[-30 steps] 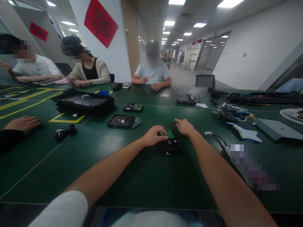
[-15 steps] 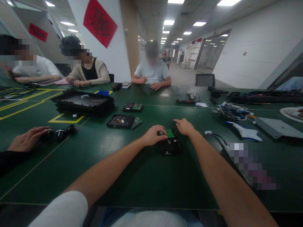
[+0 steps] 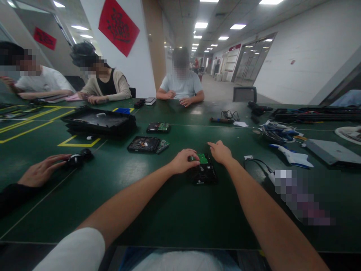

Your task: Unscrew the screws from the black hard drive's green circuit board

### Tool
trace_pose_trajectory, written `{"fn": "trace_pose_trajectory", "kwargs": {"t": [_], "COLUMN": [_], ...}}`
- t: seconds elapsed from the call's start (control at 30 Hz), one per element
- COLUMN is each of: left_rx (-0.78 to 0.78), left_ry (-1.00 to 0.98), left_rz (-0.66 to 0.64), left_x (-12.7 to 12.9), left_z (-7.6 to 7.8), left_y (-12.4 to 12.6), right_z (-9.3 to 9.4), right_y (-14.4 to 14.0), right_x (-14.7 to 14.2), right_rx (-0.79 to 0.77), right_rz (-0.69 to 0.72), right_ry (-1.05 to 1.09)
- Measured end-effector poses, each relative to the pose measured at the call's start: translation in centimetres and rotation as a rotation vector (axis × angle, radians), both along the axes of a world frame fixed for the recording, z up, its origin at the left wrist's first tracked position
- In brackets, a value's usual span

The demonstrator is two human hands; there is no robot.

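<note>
A black hard drive (image 3: 203, 173) with a green circuit board (image 3: 202, 158) on top lies on the green table (image 3: 169, 210), just below the middle of the frame. My left hand (image 3: 184, 161) is curled over its far left corner, fingertips pressing on the board. My right hand (image 3: 220, 151) rests loosely at the far right corner, fingers spread, gripping nothing. Left of centre lie two more opened drives (image 3: 144, 144) and a black tray (image 3: 98, 121). At the left edge a co-worker's hand (image 3: 42, 171) touches a small black object (image 3: 77, 159).
</note>
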State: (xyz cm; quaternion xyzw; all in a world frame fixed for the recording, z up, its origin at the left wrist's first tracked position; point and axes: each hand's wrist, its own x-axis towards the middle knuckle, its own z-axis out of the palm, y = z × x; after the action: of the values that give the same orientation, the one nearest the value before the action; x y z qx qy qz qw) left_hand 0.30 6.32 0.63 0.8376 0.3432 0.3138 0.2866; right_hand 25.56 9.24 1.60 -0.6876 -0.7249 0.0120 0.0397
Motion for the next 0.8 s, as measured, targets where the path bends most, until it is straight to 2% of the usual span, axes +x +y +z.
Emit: {"fn": "trace_pose_trajectory", "kwargs": {"t": [0.8], "left_rx": [0.0], "left_ry": [0.014], "left_rz": [0.02], "left_x": [0.05], "left_z": [-0.17], "left_y": [0.01], "right_z": [-0.27], "right_y": [0.18], "right_x": [0.68], "right_rx": [0.035], "right_rz": [0.001], "right_ry": [0.056]}}
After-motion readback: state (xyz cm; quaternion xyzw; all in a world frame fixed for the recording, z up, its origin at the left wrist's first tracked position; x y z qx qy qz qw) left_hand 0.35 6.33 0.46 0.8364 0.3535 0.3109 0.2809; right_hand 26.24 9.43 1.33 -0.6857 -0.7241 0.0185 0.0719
